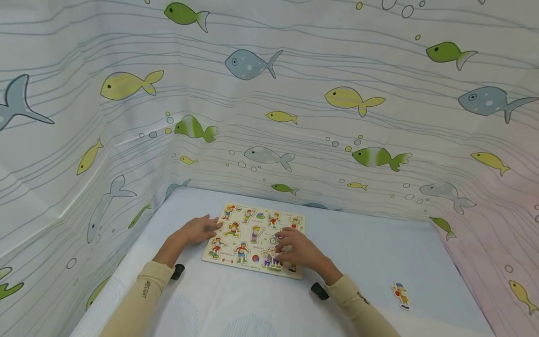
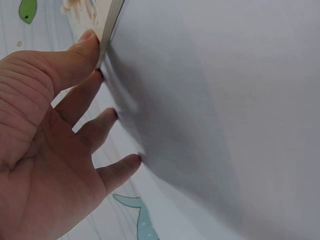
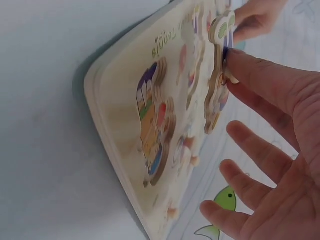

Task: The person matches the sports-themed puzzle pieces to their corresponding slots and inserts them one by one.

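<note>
While the left hand (image 1: 198, 230) rests with straight fingers against the left edge of the puzzle board (image 1: 254, 239), its thumb pressed to the board's thin side in the left wrist view, the right hand (image 1: 300, 252) works over the board's near right part. The right hand's grip is a pinch: index finger and thumb hold a flat cut-out figure piece (image 3: 218, 80) by its small peg, and the piece stands lifted just off the board's face, its edge showing pale layered wood. The other fingers (image 3: 260, 155) are spread and loose.

The board is a flat rectangle of light wood with rounded corners, lying on the pale blue bench (image 1: 370, 243) near its far edge. Its shallow recesses hold painted figures of children at sports, each thick and slightly raised; printed words run beneath them.

Another painted figure piece (image 1: 401, 295) lies alone on the bench, well apart to the right. A smooth curtain printed with fish (image 1: 252, 64) surrounds the bench.
</note>
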Available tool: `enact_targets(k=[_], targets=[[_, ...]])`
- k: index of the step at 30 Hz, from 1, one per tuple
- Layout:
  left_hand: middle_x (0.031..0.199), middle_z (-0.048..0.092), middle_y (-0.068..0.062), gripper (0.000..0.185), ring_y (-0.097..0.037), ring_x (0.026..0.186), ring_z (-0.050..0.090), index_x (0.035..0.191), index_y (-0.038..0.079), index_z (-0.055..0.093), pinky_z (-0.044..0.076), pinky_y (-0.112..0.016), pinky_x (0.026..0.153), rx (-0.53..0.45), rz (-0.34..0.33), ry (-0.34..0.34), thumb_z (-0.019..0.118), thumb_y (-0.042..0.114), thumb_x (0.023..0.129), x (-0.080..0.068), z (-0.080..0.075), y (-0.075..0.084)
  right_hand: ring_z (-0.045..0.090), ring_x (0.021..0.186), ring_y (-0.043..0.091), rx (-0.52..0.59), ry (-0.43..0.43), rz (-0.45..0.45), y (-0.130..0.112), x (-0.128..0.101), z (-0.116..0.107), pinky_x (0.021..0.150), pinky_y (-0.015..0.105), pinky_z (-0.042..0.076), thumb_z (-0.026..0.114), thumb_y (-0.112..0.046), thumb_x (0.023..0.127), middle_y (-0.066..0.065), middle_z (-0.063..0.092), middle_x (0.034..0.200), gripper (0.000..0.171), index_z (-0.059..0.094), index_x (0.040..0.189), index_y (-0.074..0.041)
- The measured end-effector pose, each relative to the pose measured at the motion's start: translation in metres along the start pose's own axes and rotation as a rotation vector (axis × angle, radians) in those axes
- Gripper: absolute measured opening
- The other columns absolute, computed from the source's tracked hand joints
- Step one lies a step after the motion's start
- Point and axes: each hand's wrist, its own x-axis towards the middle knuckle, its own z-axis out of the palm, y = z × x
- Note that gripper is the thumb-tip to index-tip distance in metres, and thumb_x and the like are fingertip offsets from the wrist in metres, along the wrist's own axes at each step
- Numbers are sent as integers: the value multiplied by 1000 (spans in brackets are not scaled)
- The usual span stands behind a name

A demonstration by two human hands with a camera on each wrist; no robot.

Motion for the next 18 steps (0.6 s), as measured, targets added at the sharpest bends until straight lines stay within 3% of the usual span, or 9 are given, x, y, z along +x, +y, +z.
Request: enact_targets(k=[10,18], targets=[[149,44,-15,43,-47,141,27,136,8,60,24,-63,111,3,12,-2,65,22,96,0,0,-3,41,136,31,-52,0,94,-3,12,19,109,52,37,83,-29,81,2,62,131,7,76,82,-26],[148,45,-14,42,-47,141,27,135,9,61,24,-64,111,-4,19,6,65,20,95,0,1,-5,47,132,26,-159,-5,99,-8,20,26,109,44,39,82,-32,82,0,63,130,7,77,82,-27]])
